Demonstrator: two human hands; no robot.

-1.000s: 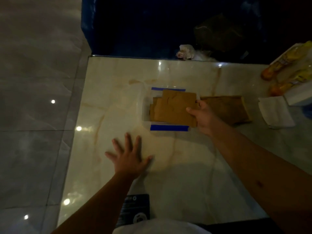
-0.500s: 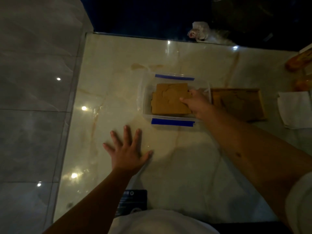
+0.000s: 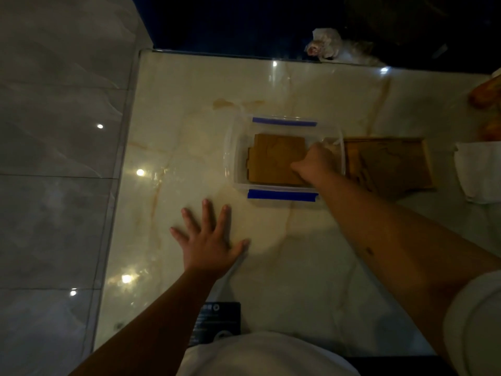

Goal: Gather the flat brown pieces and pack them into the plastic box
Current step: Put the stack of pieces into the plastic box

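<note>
A clear plastic box point(image 3: 230, 158) with blue clips on its near and far sides stands on the pale marble surface. A stack of flat brown pieces point(image 3: 273, 161) lies inside it, filling most of the bottom. My right hand point(image 3: 315, 162) reaches into the box from the right, its fingers curled onto the right end of the stack. My left hand point(image 3: 208, 240) rests flat on the marble in front of the box, fingers spread, holding nothing.
A brown wooden tray point(image 3: 390, 164) lies just right of the box, with a folded white tissue point(image 3: 477, 172) beyond it and orange packets point(image 3: 488, 90) at the far right. A crumpled white wrapper point(image 3: 325, 47) sits at the back edge. A black card point(image 3: 217, 321) lies near me.
My right hand lowered the brown stack from above the box down onto its bottom. My left hand stayed flat on the marble.
</note>
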